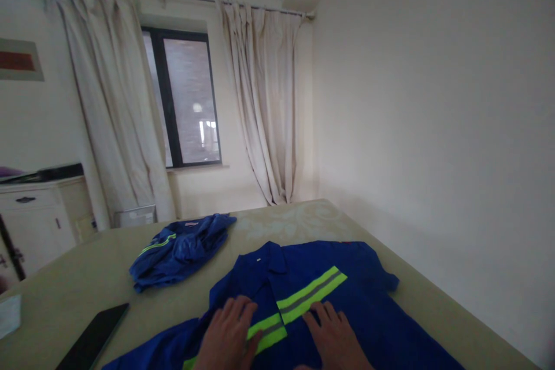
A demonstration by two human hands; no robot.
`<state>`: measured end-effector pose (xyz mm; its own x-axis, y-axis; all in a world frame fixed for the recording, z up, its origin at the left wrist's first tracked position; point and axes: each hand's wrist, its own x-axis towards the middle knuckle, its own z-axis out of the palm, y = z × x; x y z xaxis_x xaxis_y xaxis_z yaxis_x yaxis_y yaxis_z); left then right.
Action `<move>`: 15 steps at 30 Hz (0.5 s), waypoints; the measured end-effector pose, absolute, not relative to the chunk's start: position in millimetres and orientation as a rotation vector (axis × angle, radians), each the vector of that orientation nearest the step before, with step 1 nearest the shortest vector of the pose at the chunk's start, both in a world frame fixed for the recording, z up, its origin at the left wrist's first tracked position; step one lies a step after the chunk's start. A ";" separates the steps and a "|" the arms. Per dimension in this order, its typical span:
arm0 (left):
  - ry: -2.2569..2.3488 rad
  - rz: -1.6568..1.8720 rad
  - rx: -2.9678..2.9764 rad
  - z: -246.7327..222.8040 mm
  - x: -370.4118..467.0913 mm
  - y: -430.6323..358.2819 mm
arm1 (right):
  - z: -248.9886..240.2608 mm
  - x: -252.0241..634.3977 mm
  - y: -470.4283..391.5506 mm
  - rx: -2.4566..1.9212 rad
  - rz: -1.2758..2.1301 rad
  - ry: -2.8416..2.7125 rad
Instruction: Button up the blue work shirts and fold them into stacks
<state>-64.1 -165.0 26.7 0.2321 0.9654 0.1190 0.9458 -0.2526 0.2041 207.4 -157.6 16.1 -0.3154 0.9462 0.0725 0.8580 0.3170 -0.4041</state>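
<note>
A blue work jacket (pixel 364 292) with yellow-green and grey reflective bands is spread out on the table, its collar pointing away from me. My left hand (pixel 229 332) rests on the jacket's left front, thumb apart from the fingers, beside the lower stretch of reflective band (pixel 271 324). On the other front panel, my right hand (pixel 333 332) touches the cloth just below the upper band, fingers loosely spread. Neither hand grips anything that I can see. The lower part of the jacket runs out of the picture.
A crumpled blue garment (pixel 186 251) with a reflective stripe lies farther back on the table (pixel 286 222). At the left are a dark flat phone-like object (pixel 93 335) and a white piece (pixel 9 315). A wall (pixel 433 144) runs along the table's right side.
</note>
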 end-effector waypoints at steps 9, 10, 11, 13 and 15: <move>1.396 0.220 2.595 3.0 -58.2 -136.6 | 37.7 199.7 -90.1 -1.608 0.372 -2.103; 1.425 0.185 2.576 16.4 -64.9 -130.0 | 43.1 205.0 -77.3 -1.636 0.424 -2.016; 1.497 0.163 2.548 28.1 -68.3 -125.2 | 47.2 210.3 -65.8 -1.657 0.432 -1.958; 1.676 0.182 2.506 40.2 -63.8 -123.6 | 49.1 219.0 -49.2 -1.698 0.412 -1.873; 1.771 0.264 2.505 34.3 -47.2 -133.1 | 41.8 223.6 -43.7 -1.717 0.391 -1.837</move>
<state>-47.2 -133.1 34.3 0.3244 0.9403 0.1031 0.9295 -0.3371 0.1495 223.6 -43.7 41.8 0.0047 0.9763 0.2162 0.8033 0.1251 -0.5823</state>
